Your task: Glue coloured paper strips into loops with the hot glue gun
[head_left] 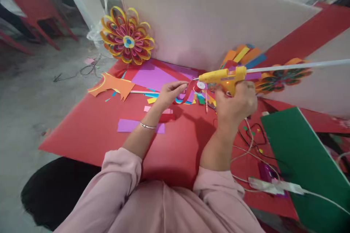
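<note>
My right hand [237, 100] is wrapped round the handle of a yellow glue gun [222, 76], with a long white glue stick [295, 65] sticking out of its back. The gun's nozzle points left, close to the fingertips of my left hand [171, 94]. Thumb and fingers there pinch a curled red paper strip [188, 93], which hangs down in a loop. Whether the nozzle touches the strip I cannot tell. Just behind the strip is a small spool [200, 86] with a white end. Purple paper [150, 76] and an orange cut-out [117, 85] lie beyond my left hand.
A layered paper flower [128, 40] leans against the white board [205, 22]. Another flower [284, 76] stands at the right. A purple strip [128, 125] lies near my left forearm. Cables and a power connector [266, 185] run beside a green board [306, 167] on the right.
</note>
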Motion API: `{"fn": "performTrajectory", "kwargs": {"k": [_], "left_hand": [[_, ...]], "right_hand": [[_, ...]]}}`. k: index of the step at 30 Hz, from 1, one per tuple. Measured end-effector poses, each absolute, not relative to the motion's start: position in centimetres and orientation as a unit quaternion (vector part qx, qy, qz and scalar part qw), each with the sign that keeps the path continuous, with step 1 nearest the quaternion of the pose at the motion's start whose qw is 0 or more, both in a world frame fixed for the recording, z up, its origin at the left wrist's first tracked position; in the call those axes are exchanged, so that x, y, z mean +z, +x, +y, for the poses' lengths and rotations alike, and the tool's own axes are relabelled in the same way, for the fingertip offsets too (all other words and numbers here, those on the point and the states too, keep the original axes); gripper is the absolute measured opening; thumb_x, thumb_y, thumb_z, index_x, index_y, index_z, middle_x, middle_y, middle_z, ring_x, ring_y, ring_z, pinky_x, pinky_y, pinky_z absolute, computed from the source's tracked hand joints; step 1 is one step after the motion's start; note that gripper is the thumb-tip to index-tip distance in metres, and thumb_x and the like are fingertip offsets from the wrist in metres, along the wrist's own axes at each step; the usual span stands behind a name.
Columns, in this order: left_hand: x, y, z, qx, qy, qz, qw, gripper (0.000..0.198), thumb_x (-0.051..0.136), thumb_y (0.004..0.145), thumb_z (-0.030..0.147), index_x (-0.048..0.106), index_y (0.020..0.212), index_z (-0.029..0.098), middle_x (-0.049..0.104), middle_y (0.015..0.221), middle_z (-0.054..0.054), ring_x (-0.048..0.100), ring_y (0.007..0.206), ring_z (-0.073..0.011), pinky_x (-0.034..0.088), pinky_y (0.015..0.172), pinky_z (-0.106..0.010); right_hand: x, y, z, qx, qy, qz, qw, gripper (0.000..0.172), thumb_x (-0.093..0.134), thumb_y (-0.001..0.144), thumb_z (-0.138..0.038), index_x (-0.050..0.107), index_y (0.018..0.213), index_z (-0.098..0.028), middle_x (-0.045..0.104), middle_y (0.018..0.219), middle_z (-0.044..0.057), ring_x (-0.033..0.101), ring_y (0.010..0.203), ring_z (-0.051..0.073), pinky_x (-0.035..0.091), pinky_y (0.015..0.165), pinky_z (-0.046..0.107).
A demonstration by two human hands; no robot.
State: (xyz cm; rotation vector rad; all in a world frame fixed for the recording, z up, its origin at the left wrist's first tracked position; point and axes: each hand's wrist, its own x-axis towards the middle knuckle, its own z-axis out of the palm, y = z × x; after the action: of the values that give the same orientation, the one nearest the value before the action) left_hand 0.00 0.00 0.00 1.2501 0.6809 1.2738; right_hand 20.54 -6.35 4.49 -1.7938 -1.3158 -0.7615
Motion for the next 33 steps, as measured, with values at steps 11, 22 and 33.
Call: {"fn": "performTrajectory", "kwargs": {"k": [11,22,33], "left_hand": [[-0.01,-0.24,-0.31,0.54,0.533,0.289,0.584,0.054,0.089,0.076,0.068,0.087,0.099,0.02,0.071,0.08,0.0,0.058,0.067,-0.0084,0.049,0.062,-0.021],[0.04,-0.31,-0.38,0.54,0.523,0.291,0.592,0.051,0.09,0.077,0.066,0.086,0.098,0.02,0.067,0.077,0.001,0.053,0.061,-0.0066,0.045,0.058,-0.021],[-0.38,-0.26,-0.1,0.551,0.507,0.258,0.61,0.048,0.092,0.076,0.065,0.086,0.095,0.021,0.069,0.076,0.001,0.057,0.065,-0.0073,0.048,0.063,-0.021]], "right_hand": [[4.58,20.53,-6.6,-0.29,-0.715,-0.511,0.379,0.029,0.07,0.087,-0.033,0.067,0.114,-0.022,0.069,0.11,0.012,0.067,0.104,0.033,0.052,0.093,0.051],[4.58,20.58,-6.47,-0.269,-0.729,-0.502,0.381,0.028,0.068,0.084,-0.033,0.067,0.109,-0.021,0.068,0.108,0.013,0.067,0.103,0.034,0.052,0.092,0.052],[4.53,20.54,-6.37,-0.274,-0.732,-0.5,0.372,0.027,0.067,0.085,-0.034,0.067,0.109,-0.022,0.069,0.109,0.013,0.067,0.101,0.033,0.052,0.092,0.051]]}}
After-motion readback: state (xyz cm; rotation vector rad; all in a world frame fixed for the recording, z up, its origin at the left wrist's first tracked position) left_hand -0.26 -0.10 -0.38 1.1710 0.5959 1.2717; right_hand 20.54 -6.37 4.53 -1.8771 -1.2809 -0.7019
